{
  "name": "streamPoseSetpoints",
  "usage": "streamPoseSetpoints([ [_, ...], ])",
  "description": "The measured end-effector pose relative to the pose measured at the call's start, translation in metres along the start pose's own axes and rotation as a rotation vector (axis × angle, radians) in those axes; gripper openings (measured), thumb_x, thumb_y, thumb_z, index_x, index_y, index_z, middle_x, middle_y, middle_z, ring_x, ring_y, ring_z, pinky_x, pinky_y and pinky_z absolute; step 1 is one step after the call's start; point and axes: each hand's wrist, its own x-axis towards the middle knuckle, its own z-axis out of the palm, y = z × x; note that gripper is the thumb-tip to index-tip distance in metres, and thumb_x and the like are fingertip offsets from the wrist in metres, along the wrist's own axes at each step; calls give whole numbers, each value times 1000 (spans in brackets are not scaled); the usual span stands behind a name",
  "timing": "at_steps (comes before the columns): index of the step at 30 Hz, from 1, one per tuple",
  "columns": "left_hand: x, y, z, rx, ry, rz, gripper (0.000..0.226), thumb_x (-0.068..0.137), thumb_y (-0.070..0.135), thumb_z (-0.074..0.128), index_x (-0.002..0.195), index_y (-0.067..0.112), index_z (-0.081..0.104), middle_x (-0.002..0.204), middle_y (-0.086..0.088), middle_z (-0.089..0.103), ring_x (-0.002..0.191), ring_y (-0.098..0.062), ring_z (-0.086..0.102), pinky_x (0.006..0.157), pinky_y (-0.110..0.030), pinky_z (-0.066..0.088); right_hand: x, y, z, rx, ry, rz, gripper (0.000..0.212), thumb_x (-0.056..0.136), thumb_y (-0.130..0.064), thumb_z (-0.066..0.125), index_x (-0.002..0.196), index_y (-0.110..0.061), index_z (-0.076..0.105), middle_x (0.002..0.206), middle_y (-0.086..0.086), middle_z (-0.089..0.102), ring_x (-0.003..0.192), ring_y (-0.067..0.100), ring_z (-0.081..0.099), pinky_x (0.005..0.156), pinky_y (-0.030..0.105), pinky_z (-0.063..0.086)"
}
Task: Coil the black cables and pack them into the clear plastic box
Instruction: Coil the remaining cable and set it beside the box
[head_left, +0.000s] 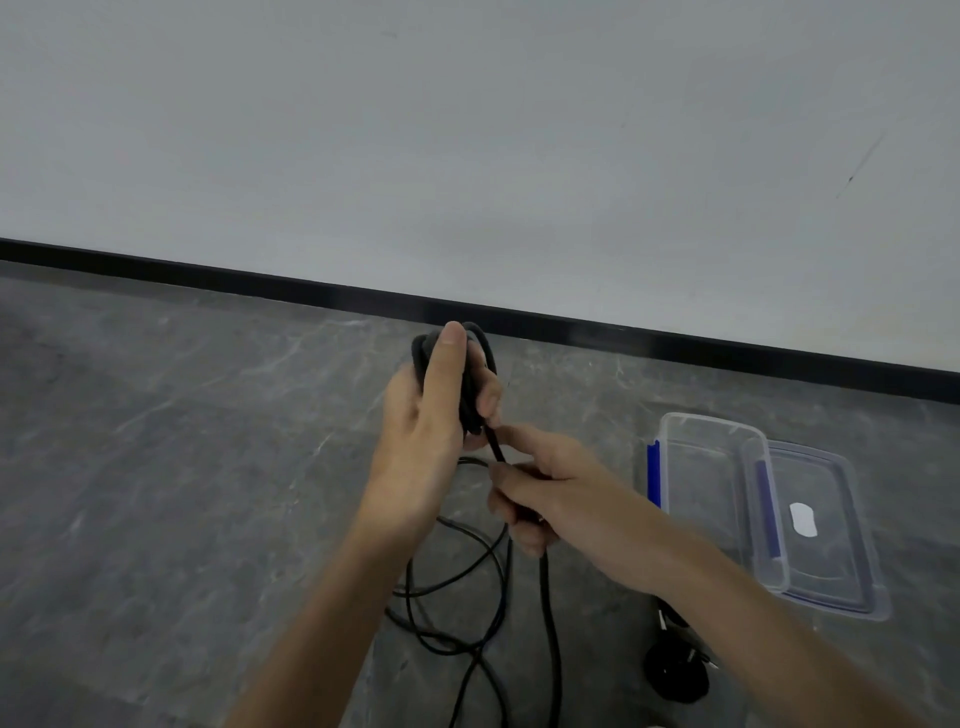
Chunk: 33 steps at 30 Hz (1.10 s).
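Note:
My left hand (434, 415) is raised over the floor and grips a small coil of black cable (475, 384), thumb pressed along its front. Just below it, my right hand (540, 493) holds the same cable's loose run between curled fingers. From there the black cable (545, 597) hangs down and lies in loose tangled loops on the floor between my forearms. The clear plastic box (706, 488) with blue clips stands open and empty on the floor to the right, its lid (821, 525) lying beside it.
A black plug and a second bit of cable (675, 670) lie on the grey marbled floor under my right forearm. A white wall with a black skirting board (311, 291) runs across behind.

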Motion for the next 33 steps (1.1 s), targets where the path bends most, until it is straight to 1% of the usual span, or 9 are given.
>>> streamPoseSetpoints([
  [3, 0, -3, 0, 52, 21, 51, 41, 98, 49, 35, 80, 16, 52, 61, 7, 51, 61, -12, 49, 62, -25, 44, -2, 1, 1, 69, -69, 68, 48, 100, -13, 45, 127, -53, 43, 67, 0, 55, 61, 14, 52, 66, 34, 43],
  [8, -2, -7, 3, 127, 12, 82, 37, 97, 51, 39, 71, 30, 55, 67, 7, 55, 68, -15, 54, 71, -24, 47, -3, 3, 6, 72, -104, 153, 63, 100, -15, 47, 137, -62, 25, 70, -2, 51, 68, 13, 50, 75, 31, 51],
  [13, -1, -7, 2, -5, 27, -7, 35, 96, 46, 32, 85, 22, 56, 69, 6, 57, 73, -13, 57, 79, -29, 48, -1, 1, 5, -25, -59, 186, 59, 103, -13, 37, 142, -53, 19, 68, -2, 47, 52, 5, 38, 55, 22, 40],
  [16, 3, -4, 0, -35, -24, -16, 46, 97, 48, 25, 75, 23, 56, 61, 6, 51, 64, -14, 50, 72, -23, 44, 1, 4, 6, -159, -35, 191, 53, 103, -18, 36, 141, -53, 24, 68, -5, 47, 48, 1, 36, 50, 19, 35],
  [19, 4, -1, -4, 22, 15, -7, 47, 102, 45, 25, 79, 15, 53, 59, 5, 48, 62, -14, 49, 68, -19, 43, 0, 5, 7, -184, -27, 152, 47, 103, -19, 36, 139, -50, 34, 65, -7, 47, 46, 0, 36, 49, 19, 33],
  [22, 3, -1, -9, 73, 90, 13, 44, 102, 38, 27, 82, 8, 51, 60, 1, 50, 63, -15, 51, 69, -17, 45, -2, -1, 6, -167, -32, 144, 36, 103, -20, 38, 132, -36, 51, 65, -6, 47, 44, 0, 37, 48, 17, 34],
  [25, 5, -5, -12, 148, 122, 20, 38, 105, 32, 31, 80, 13, 53, 62, 2, 57, 64, -13, 56, 72, -20, 49, -8, -7, 6, -70, -77, 138, 23, 102, -18, 41, 115, -19, 60, 61, -6, 49, 46, 3, 39, 49, 18, 37],
  [28, 4, -12, -11, 281, 124, 48, 37, 99, 40, 35, 77, 18, 56, 66, 2, 63, 63, -13, 59, 66, -24, 49, -15, -11, 4, -31, -108, 121, 17, 100, -14, 46, 108, -10, 60, 63, -3, 55, 52, 9, 48, 54, 23, 45],
  [33, 6, -14, -15, 590, 166, 120, 55, 89, 60, 28, 72, 16, 56, 62, 8, 56, 59, 0, 57, 54, -9, 40, -20, -8, 6, -1, -191, 141, 18, 99, -15, 50, 116, -16, 56, 68, -2, 61, 70, 15, 61, 71, 29, 47],
])
